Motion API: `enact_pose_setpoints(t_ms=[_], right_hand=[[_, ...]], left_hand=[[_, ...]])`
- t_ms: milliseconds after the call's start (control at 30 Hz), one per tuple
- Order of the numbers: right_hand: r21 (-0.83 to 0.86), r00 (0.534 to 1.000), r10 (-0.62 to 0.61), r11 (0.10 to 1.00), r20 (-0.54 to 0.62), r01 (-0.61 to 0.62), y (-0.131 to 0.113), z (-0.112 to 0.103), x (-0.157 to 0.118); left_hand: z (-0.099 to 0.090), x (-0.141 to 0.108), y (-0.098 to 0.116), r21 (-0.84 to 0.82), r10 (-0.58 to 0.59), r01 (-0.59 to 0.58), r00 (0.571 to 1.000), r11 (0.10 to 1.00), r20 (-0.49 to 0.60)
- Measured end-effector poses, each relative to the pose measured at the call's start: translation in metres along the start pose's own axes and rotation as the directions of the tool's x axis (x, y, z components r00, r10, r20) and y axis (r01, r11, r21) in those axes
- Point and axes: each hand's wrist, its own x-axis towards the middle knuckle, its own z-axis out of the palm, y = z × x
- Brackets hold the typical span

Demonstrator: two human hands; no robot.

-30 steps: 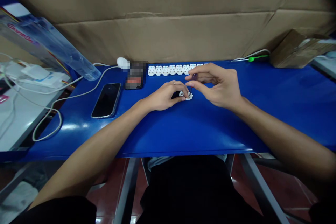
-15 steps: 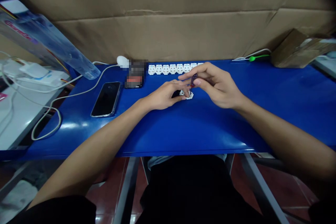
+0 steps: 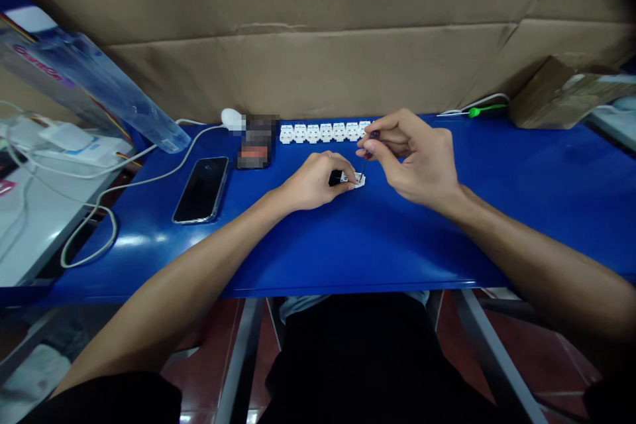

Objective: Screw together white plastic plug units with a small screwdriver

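Observation:
Near the middle of the blue table (image 3: 348,245), my left hand (image 3: 320,181) pinches a small white part (image 3: 358,181) between thumb and fingertips, against the tabletop. To its right and slightly above, my right hand (image 3: 417,156) is closed on a small screwdriver with a dark red handle (image 3: 368,155). The thin shaft slants down and its tip meets the white part. Behind my hands stands a row of several similar white parts (image 3: 313,133); its right end is hidden by my right hand.
A phone (image 3: 201,190) lies left of my left hand, with a pixelated object (image 3: 256,142) behind it. A white cable (image 3: 144,178), a clear plastic bottle (image 3: 119,86) and a power strip (image 3: 99,149) are at the left. A cardboard box (image 3: 551,93) sits back right, beside a green tie (image 3: 484,110).
My right hand has drawn its fingers in around the screwdriver handle and shifted slightly right. The fingers of my left hand have curled back, so more of the white part shows.

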Motion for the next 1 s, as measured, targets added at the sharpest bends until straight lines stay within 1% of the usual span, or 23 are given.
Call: enact_pose_setpoints(t_ms=[100,200,267,367,467,567,700,800,1000], right_hand=[[-0.034,0.999,-0.039,0.999,0.012,0.039,0.001,-0.001,0.001],[-0.031,0.994,-0.093,0.995,0.063,0.095,0.0,-0.006,0.002],[-0.013,0.988,-0.116,0.993,0.101,0.118,0.0,-0.01,0.003],[0.049,0.972,-0.131,0.991,0.194,0.124,0.001,-0.016,0.005],[0.13,0.951,-0.119,0.988,0.285,0.085,0.003,-0.019,0.007],[0.219,0.946,-0.06,0.976,0.317,-0.012,0.005,-0.02,0.009],[0.351,0.934,-0.002,0.927,0.359,-0.133,0.004,-0.019,0.011],[0.351,0.934,0.019,0.924,0.356,-0.153,0.002,-0.02,0.012],[0.298,0.964,0.067,0.943,0.257,-0.145,-0.002,-0.018,0.011]], left_hand=[[0.001,-0.001,-0.001,0.03,-0.02,0.021,1.0,0.999,-0.013],[-0.002,-0.003,-0.004,-0.017,-0.026,0.026,1.0,1.0,0.015],[-0.005,-0.004,-0.006,-0.059,-0.02,0.021,1.0,0.998,0.012],[-0.009,-0.005,-0.009,-0.035,0.013,-0.013,1.0,0.999,0.025],[-0.012,-0.005,-0.009,-0.01,0.034,-0.034,0.997,0.999,0.071],[-0.014,-0.004,-0.008,0.011,0.03,-0.031,0.997,0.999,0.071],[-0.014,-0.003,-0.008,0.042,-0.006,0.003,0.997,0.999,0.076],[-0.014,-0.004,-0.009,0.043,-0.025,0.021,0.996,0.999,0.081],[-0.01,-0.003,-0.003,0.087,-0.055,0.052,0.998,0.995,0.037]])
